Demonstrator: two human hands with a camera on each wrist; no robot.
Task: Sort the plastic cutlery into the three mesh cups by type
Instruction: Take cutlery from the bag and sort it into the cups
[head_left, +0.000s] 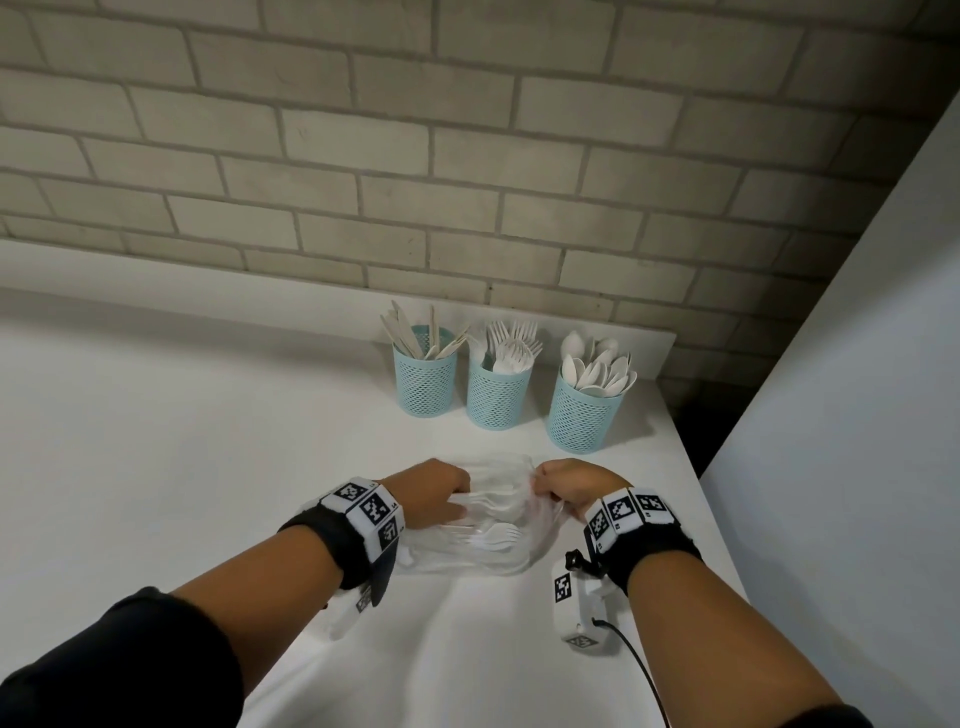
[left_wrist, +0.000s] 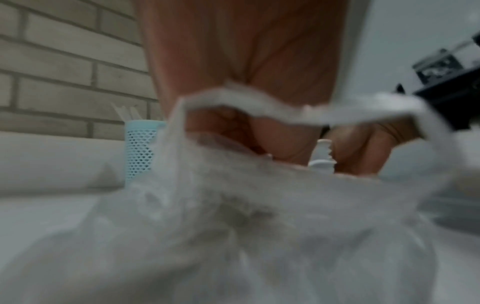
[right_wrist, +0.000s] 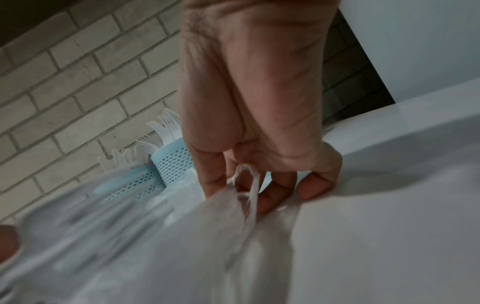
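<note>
Three light-blue mesh cups stand at the back: the knife cup (head_left: 425, 382), the fork cup (head_left: 497, 397) and the spoon cup (head_left: 584, 415), each filled with white cutlery. A clear plastic bag (head_left: 483, 551) with more white cutlery (head_left: 493, 532) lies on the table between my hands. My left hand (head_left: 460, 499) reaches into the bag's mouth with its fingers curled round cutlery. In the left wrist view a serrated knife (left_wrist: 322, 158) shows between its fingers. My right hand (head_left: 543, 486) pinches the bag's edge (right_wrist: 244, 185) and holds it up off the table.
The white table (head_left: 208, 441) meets a brick wall (head_left: 467, 156) behind the cups. Its right edge runs close to the spoon cup, with a white panel (head_left: 857, 415) beyond a dark gap. Wrist cameras and a cable (head_left: 639, 670) hang under my forearms.
</note>
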